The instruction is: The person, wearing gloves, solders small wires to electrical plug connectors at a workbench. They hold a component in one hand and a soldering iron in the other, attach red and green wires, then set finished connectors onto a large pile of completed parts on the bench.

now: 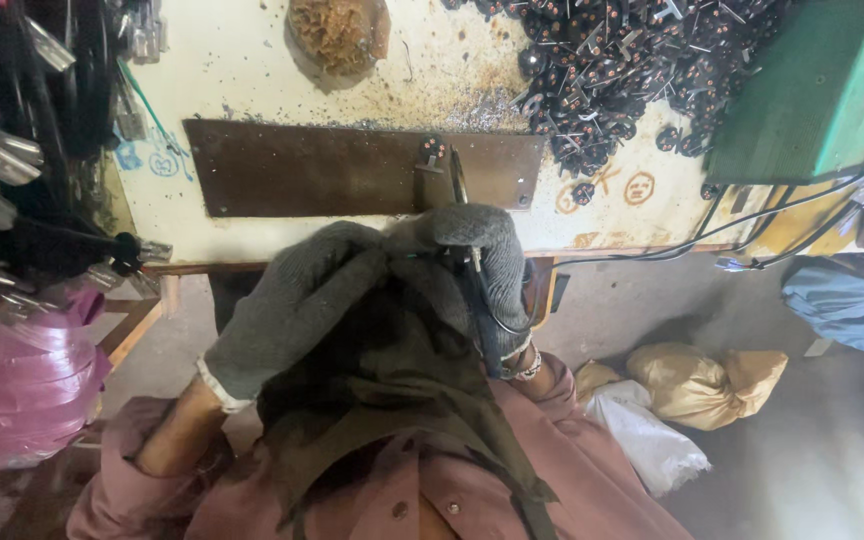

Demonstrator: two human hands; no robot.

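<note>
1. Head view: both gloved hands joined at bench edge (352,262).
2. Left hand (297,305) curled shut, meeting right fingertips; contents hidden.
3. Right hand (482,265) pinched on black cable (482,320), trailing down past wrist.
4. Brown plate (352,168) just beyond fingertips.
5. Plug pile (632,60) farther off, right of grip.

A single head-worn camera looks steeply down from above the person's chest, close over the grey-gloved hands (392,280), facing forward onto the stained cream table (252,70) and the floor beyond.
</note>
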